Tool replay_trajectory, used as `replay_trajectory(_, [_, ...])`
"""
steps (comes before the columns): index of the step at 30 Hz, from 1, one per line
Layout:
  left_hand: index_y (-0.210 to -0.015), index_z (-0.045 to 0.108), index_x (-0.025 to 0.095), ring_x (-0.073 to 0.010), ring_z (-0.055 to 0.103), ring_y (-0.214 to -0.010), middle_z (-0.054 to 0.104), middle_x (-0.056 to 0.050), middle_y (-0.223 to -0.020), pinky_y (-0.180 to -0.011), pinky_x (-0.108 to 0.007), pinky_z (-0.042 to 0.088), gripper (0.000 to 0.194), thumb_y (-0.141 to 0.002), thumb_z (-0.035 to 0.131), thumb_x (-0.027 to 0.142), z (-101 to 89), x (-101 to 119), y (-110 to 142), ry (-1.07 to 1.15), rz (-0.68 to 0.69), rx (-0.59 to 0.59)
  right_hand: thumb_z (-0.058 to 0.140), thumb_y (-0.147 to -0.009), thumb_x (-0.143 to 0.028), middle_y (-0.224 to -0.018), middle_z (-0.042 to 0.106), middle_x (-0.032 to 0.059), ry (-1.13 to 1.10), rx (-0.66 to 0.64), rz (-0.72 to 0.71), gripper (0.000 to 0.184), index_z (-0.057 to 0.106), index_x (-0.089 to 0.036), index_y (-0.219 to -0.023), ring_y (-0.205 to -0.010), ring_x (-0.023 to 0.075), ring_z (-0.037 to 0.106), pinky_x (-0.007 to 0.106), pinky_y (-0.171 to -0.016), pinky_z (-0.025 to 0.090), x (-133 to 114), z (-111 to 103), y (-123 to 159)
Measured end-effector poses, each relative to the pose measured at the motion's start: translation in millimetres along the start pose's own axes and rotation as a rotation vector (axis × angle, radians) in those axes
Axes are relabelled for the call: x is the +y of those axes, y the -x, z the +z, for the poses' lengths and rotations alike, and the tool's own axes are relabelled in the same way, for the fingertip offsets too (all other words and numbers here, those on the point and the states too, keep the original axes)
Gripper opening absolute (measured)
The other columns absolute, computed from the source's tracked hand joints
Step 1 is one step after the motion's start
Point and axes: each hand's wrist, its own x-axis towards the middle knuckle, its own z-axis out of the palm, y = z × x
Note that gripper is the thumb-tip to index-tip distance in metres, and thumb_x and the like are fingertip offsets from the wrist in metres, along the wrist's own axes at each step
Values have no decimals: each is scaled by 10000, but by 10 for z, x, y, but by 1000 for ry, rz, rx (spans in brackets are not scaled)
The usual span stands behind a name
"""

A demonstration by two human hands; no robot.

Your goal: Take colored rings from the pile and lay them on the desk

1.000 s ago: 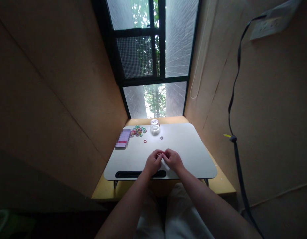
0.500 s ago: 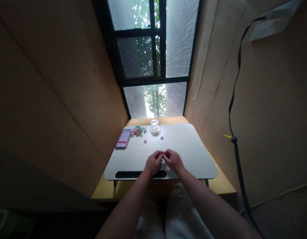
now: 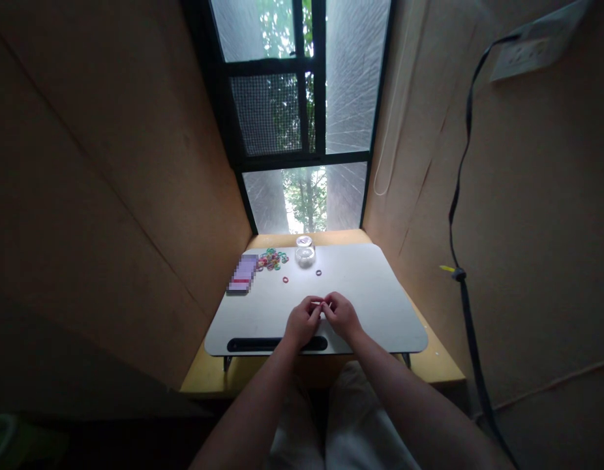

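My left hand (image 3: 303,320) and my right hand (image 3: 340,314) meet above the front part of a white lap table (image 3: 375,303). Both have their fingers closed, thumbs and fingertips pinched together. Whatever lies between the fingertips is hidden or too small to name. Beyond the hands, a red ring (image 3: 285,280) and a dark purple ring (image 3: 318,273) lie apart on the white top. Further back on the left is a heap of small coloured rings (image 3: 271,260). A clear round container (image 3: 305,256) stands to the right of the heap.
A phone-like flat object (image 3: 242,274), blurred out, lies at the table's left edge. A black slot (image 3: 256,344) runs along the front edge. Wooden walls close in on both sides, with a window (image 3: 306,196) behind. A black cable (image 3: 466,326) hangs on the right.
The fingertips have shifted very slightly against each other. Both hands stay together in the same place, and the rings and container have not moved.
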Motion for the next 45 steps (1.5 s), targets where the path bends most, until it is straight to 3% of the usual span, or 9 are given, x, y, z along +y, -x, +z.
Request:
replay_trajectory(9, [-1013,612,208,-128,625,-650,694,-17,-762,-587,-222,439,280,-839,497,396,18,-20,2,10,-44,36,545,-787,-318,-612,527,-20,-25,30,64,172,506,-194,-674,-550,115,472,220,-525,338,31,14,-17])
replay_trajectory(20, [-1053,617,207,-102,546,-547,649,15,-655,-542,-212,399,294,-847,476,363,2,9,17,-35,-1,15,459,-831,-297,-599,487,-22,101,-18,18,214,448,-196,-643,-563,116,432,227,-530,275,-1,8,-5])
replay_trajectory(29, [-1111,642,254,-136,623,-732,715,-10,-876,-695,-248,475,326,-844,455,266,-7,15,15,-55,64,-17,448,-789,-228,-591,446,-27,111,2,-32,183,409,-200,-613,-568,117,402,226,-545,275,20,25,-3])
replay_trajectory(34, [-1113,655,269,-143,633,-778,716,-5,-950,-727,-256,484,336,-837,465,235,-12,20,19,-73,77,-31,455,-756,-218,-585,448,-36,91,25,16,86,434,-207,-673,-549,121,411,227,-530,282,20,27,0])
replay_trajectory(39, [-1057,671,230,-141,623,-772,709,-21,-923,-732,-264,488,292,-837,479,231,-8,13,12,-60,82,-2,479,-748,-239,-594,477,-40,75,26,45,28,475,-211,-744,-536,120,434,226,-519,289,5,15,6])
replay_trajectory(45, [-892,683,190,-139,587,-782,651,-47,-892,-710,-270,495,176,-812,541,258,-6,7,-18,-59,123,100,511,-741,-247,-581,501,-33,97,3,26,83,477,-206,-677,-537,114,447,223,-527,304,13,23,5])
